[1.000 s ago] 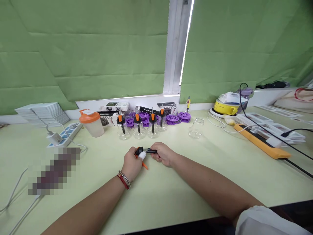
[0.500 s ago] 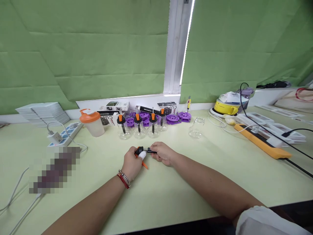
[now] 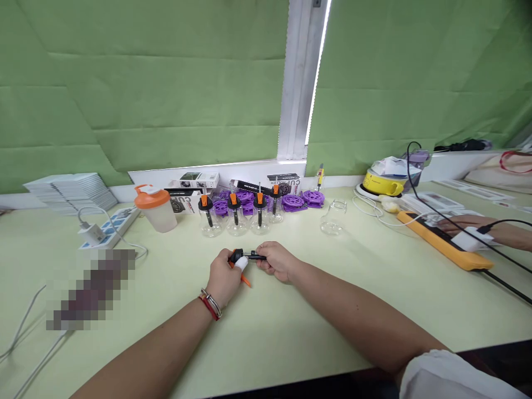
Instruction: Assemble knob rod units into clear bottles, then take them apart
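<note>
Two hands, left hand (image 3: 222,275) and right hand (image 3: 276,260), pinching one small black part (image 3: 248,256) (orange bit underneath), near little jars (image 3: 235,219) on desk (image 3: 291,321).

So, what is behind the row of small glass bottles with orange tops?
Behind the glass bottles lie purple reels and printed boxes against the white window ledge. What the bottles and boxes cover cannot be seen.

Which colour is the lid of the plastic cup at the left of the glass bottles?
Orange; the lid shows best in the head view.
</note>
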Tool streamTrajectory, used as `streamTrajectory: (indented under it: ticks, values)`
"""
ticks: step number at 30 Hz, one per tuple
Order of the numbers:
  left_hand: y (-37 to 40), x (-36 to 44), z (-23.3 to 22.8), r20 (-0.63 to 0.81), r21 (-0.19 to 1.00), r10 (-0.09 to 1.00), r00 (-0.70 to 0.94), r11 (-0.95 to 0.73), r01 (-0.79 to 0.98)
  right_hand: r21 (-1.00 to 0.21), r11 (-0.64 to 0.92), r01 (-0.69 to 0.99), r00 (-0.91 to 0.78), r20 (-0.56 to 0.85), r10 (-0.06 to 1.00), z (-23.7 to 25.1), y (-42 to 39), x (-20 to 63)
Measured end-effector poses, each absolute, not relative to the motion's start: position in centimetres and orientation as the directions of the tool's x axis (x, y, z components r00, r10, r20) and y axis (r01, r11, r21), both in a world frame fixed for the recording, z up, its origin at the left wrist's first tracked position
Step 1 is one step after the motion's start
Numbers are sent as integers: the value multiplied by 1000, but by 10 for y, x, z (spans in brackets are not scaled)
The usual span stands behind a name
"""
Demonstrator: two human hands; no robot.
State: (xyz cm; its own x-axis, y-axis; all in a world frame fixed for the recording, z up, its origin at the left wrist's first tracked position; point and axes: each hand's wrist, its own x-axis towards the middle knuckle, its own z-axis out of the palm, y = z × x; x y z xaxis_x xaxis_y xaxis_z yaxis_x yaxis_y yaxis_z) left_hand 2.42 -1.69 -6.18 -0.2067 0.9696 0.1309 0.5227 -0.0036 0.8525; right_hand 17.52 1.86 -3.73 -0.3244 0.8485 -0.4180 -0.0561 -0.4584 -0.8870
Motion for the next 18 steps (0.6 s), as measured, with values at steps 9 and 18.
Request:
streamTrajectory:
  ticks: [9,18]
  values:
    - [-14,23,-63,125,865,970,-209,-3,502,-896,-442,-46,-321,-405,856,-36,18,177]
    - [-10,16,-63,137,846,964,-227,5,533,-930,-367,-3,-354,-342,870,-43,19,182]
